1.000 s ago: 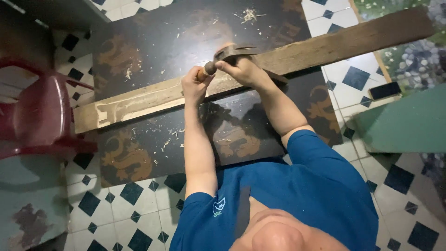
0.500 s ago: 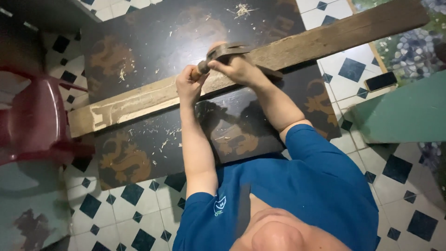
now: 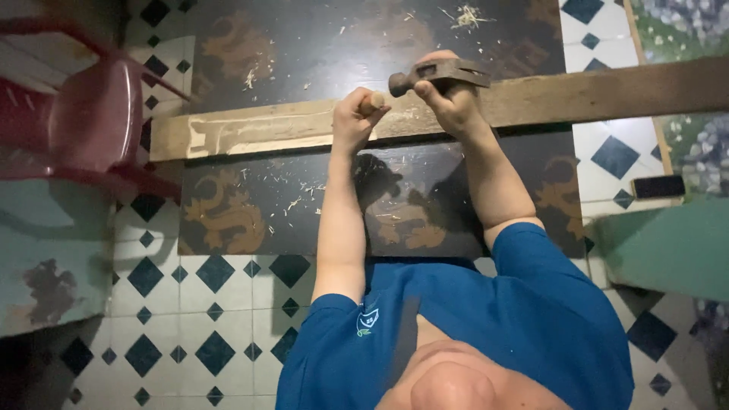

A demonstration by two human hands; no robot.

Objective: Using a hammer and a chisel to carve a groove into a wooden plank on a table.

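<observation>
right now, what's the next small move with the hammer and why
Probably a short tap of the hammer onto the wooden handle. The right hand holds the hammer's head just beside that handle's end, and the left hand steadies the handle on the plank.

Long pale-brown wooden plank (image 3: 288, 129) with whitish patches; dark grey metal claw hammer head (image 3: 437, 74); black floor mat (image 3: 304, 197) with tan dragon motifs; white floor tiles (image 3: 190, 304) with dark-blue diamonds; red plastic chair (image 3: 91, 121); blue short-sleeved shirt (image 3: 493, 334).
</observation>
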